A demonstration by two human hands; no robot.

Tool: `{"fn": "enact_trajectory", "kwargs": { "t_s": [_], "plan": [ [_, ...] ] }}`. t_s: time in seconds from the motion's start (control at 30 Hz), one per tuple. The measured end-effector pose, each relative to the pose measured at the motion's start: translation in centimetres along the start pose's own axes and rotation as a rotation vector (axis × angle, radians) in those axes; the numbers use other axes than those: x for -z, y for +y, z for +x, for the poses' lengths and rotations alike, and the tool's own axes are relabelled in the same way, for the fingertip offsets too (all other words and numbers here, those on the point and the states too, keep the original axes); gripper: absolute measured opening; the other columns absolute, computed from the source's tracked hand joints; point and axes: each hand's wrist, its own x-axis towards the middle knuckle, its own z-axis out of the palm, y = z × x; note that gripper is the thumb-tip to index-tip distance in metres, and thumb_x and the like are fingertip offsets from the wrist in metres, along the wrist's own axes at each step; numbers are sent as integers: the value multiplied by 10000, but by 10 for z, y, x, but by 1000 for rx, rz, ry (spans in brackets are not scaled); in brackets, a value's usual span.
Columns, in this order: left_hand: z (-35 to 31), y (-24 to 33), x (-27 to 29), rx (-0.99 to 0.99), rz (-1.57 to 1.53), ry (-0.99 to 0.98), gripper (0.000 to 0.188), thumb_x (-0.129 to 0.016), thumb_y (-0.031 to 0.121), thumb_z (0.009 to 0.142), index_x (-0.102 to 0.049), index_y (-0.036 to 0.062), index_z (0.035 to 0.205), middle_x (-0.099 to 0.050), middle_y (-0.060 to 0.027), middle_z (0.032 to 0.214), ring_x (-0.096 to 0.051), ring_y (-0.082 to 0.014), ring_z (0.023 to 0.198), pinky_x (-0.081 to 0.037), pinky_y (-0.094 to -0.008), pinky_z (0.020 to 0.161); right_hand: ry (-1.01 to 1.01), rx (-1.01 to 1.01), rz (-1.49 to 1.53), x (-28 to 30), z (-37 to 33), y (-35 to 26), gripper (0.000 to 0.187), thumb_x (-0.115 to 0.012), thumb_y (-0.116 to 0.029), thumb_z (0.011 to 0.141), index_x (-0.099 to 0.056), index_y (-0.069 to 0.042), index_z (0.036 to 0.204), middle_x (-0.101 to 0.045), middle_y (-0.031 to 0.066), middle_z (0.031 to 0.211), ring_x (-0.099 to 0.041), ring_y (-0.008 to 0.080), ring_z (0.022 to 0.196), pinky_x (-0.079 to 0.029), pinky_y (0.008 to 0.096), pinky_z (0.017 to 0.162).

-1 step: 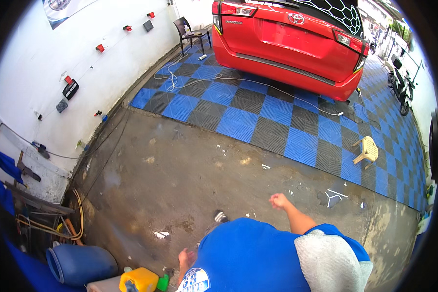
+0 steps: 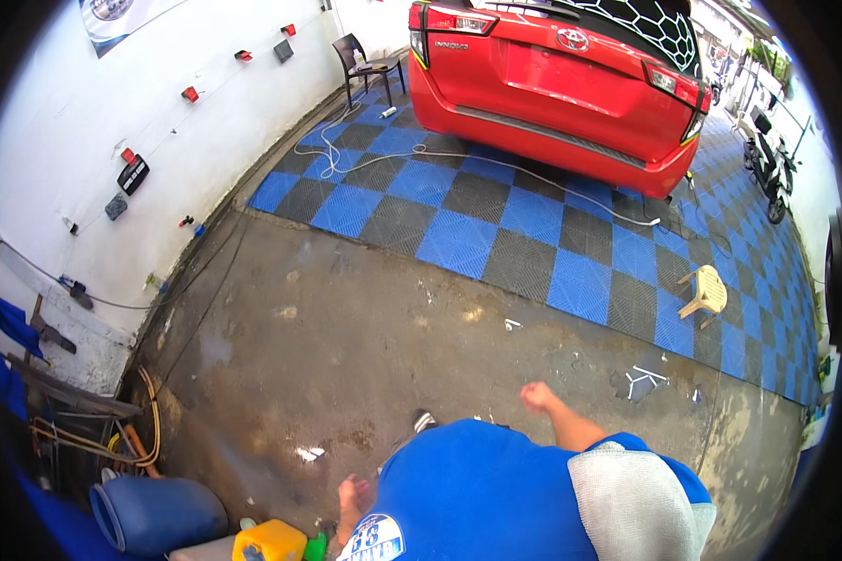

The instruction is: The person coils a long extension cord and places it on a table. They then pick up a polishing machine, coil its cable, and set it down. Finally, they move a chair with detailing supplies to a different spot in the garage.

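Note:
My left hand (image 2: pixel 351 492) hangs low beside my blue shirt (image 2: pixel 486 496), its fingers loosely bent and a little apart, with nothing visible in it. Out in front on the right, my right hand (image 2: pixel 536 397) is loosely curled over the wet concrete floor (image 2: pixel 346 318), and no object shows in it. A grey towel (image 2: pixel 631 496) lies over my right shoulder. One dark shoe with white stripes (image 2: pixel 424 421) shows ahead of my shirt. Neither hand touches anything that I can see.
Ahead, a red car (image 2: pixel 571 89) stands on blue and black floor tiles (image 2: pixel 524 224), crossed by a pale hose (image 2: pixel 543 179). A beige stool (image 2: pixel 706 292) stands right, a dark chair (image 2: pixel 370 70) far left. Near left are a blue drum (image 2: pixel 173 512) and yellow jug (image 2: pixel 271 540).
My right hand has dropped slightly toward me. The left hand has shifted a little to the left. The surroundings look the same.

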Motion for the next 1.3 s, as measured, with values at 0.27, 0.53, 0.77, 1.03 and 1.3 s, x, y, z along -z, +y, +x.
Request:
{"fn": "enact_trajectory", "kwargs": {
  "t_s": [0.27, 0.53, 0.77, 1.03, 1.3],
  "plan": [
    [112, 354, -67, -306, 131, -30, 375, -563, 389, 911, -540, 148, 1197, -640, -83, 965, -616, -217, 818, -477, -399, 669, 237, -317, 364, 8, 59, -82, 207, -643, -245, 823, -676, -91, 957, -681, 124, 858, -653, 235, 654, -517, 430, 559],
    [207, 506, -131, -216, 36, 23, 318, -564, 353, 914, -574, 152, 1160, -659, -74, 935, -634, -244, 856, -472, -419, 716, 50, -316, 69, 22, 259, -316, 204, -584, -190, 867, -656, -114, 1042, -666, 134, 861, -653, 242, 661, -512, 434, 602],
    [226, 522, -96, -30, -211, 235, 313, -556, 330, 908, -578, 148, 1161, -668, -90, 946, -643, -244, 825, -478, -465, 757, -53, 131, -180, -1, 424, -680, 265, -629, -215, 844, -632, -133, 1096, -668, 84, 823, -647, 199, 641, -493, 359, 528],
    [282, 550, -117, 141, -693, 484, 299, -559, 319, 899, -584, 165, 1155, -667, -68, 921, -636, -215, 790, -473, -450, 722, -325, 209, -443, -119, 538, -928, 190, -589, -231, 862, -623, -119, 1010, -653, 72, 785, -632, 193, 602, -498, 381, 505],
    [347, 722, -133, 65, -678, 468, 271, -595, 313, 879, -606, 174, 1111, -669, -35, 891, -626, -154, 720, -464, -372, 608, -291, 286, -620, -200, 607, -1112, 186, -578, -192, 801, -680, -106, 931, -533, 15, 658, -513, 135, 577, -480, 363, 474]
  ]
}}
